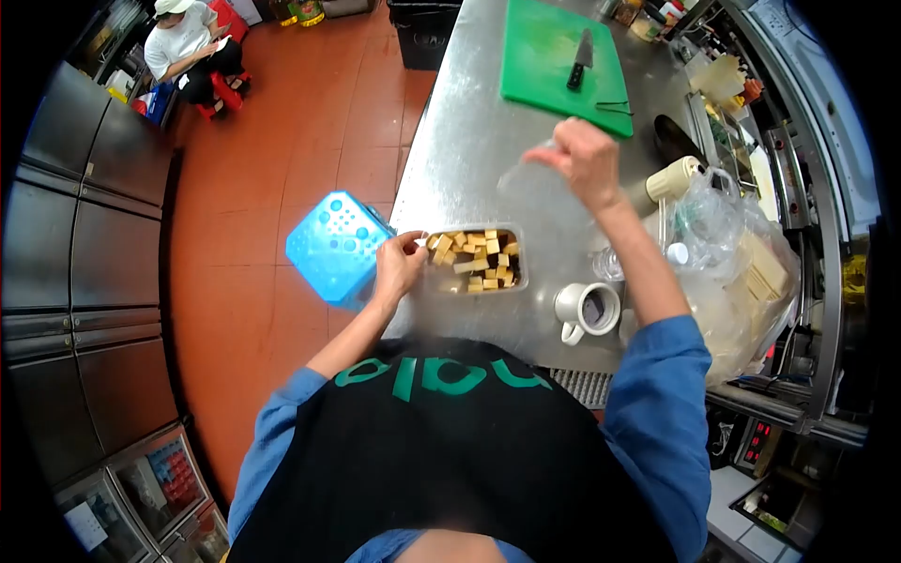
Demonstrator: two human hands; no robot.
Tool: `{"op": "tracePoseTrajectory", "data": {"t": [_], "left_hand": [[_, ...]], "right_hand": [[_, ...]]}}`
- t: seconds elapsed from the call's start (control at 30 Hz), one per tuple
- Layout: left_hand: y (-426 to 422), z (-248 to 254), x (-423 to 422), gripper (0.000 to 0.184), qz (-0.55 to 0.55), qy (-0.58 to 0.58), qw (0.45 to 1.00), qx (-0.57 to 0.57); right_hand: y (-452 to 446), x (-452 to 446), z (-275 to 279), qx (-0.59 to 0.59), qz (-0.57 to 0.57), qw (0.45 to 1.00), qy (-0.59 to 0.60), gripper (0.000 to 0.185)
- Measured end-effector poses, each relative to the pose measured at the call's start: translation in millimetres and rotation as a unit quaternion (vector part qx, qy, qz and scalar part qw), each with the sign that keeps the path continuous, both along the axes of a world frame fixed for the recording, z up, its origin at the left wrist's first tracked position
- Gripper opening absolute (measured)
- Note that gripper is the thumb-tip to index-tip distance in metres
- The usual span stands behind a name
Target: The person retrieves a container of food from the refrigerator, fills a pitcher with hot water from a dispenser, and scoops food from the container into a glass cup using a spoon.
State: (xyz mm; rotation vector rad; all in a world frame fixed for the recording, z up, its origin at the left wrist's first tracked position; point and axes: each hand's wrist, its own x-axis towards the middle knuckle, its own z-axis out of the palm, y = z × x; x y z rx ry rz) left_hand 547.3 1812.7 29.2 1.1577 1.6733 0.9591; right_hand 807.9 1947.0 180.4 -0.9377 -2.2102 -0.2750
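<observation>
A clear plastic container (522, 267) full of yellowish-brown cubes (474, 246) stands on the steel counter near my body. My left hand (399, 267) is at its left edge, thumb and fingers pinched on the rim at a small white spot. Higher and to the right, my right hand (587, 164) is raised over the counter with its fingers closed. A thin see-through plastic sheet or lid (540, 183) hangs from it, faint and hard to make out. Right of the container stands a cream mug (570, 305) with something dark inside.
A green cutting board (540, 56) with a knife (581, 61) lies farther along the steel counter (465, 122). Plastic bags (741, 281) crowd the right side. A blue stool (328, 249) stands left of the counter. A seated person (188, 42) is at the far left.
</observation>
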Motion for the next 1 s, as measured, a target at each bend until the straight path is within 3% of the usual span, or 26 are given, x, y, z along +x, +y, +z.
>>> {"op": "tracePoseTrajectory", "data": {"t": [0.1, 0.2, 0.27, 0.37, 0.43, 0.5, 0.57, 0.6, 0.63, 0.77, 0.83, 0.9, 0.93, 1.0], "left_hand": [[-5.5, 12.2, 1.2, 0.033, -0.006, -0.044, 0.999, -0.026], [-11.6, 7.5, 0.5, 0.034, -0.006, -0.075, 0.997, -0.025], [-18.7, 2.9, -1.9, 0.036, -0.013, -0.103, 0.994, -0.027], [-30.5, -1.2, -7.1, 0.04, -0.039, -0.152, 0.987, -0.034], [-36.3, -0.6, -12.4, 0.043, -0.064, -0.171, 0.982, -0.052], [-41.3, -2.8, -26.6, 0.044, -0.144, -0.191, 0.969, -0.067], [-57.1, 12.6, -33.6, 0.044, -0.14, -0.155, 0.974, -0.084], [-62.0, 21.9, -45.0, 0.044, -0.207, -0.177, 0.952, -0.14], [-71.2, 7.4, -66.0, 0.046, -0.257, -0.248, 0.915, -0.19], [-62.6, -11.5, -98.7, 0.046, -0.548, -0.093, 0.782, -0.284], [-58.8, -10.2, -97.5, 0.045, -0.648, -0.03, 0.703, -0.291], [-64.0, -8.9, -95.9, 0.044, -0.725, 0.012, 0.623, -0.292], [-68.4, -7.5, -95.6, 0.043, -0.758, 0.031, 0.583, -0.291], [-78.1, -3.0, -97.5, 0.043, -0.818, 0.061, 0.5, -0.278]], "right_hand": [[13.9, 13.0, -21.3, 0.018, -0.091, 0.991, -0.099, 0.037], [-5.8, 15.5, -64.7, -0.09, -0.106, 0.968, -0.207, 0.038], [-33.3, 6.9, -58.5, -0.165, -0.107, 0.953, -0.23, 0.043], [-81.4, -6.8, -10.6, -0.227, -0.049, 0.967, -0.108, 0.042], [-118.9, -10.0, 11.3, -0.34, 0.004, 0.94, -0.021, 0.04], [-162.3, -17.1, 21.6, -0.463, 0.085, 0.87, 0.146, 0.033], [-203.9, -22.9, 7.0, -0.642, 0.094, 0.717, 0.255, 0.03], [-225.3, -32.6, -15.0, -0.656, 0.105, 0.659, 0.354, 0.027], [-244.5, -41.5, -40.5, -0.669, 0.057, 0.685, 0.284, 0.03], [-326.7, -109.4, -107.0, -0.626, -0.091, 0.669, 0.39, 0.041], [-367.4, -161.1, -132.4, -0.53, -0.19, 0.728, 0.392, 0.048], [-402.5, -208.6, -135.7, -0.59, -0.183, 0.603, 0.505, 0.055], [-418.2, -234.5, -140.6, -0.624, -0.226, 0.568, 0.488, 0.056], [-450.1, -289.1, -137.2, -0.548, -0.342, 0.558, 0.521, 0.06]]}}
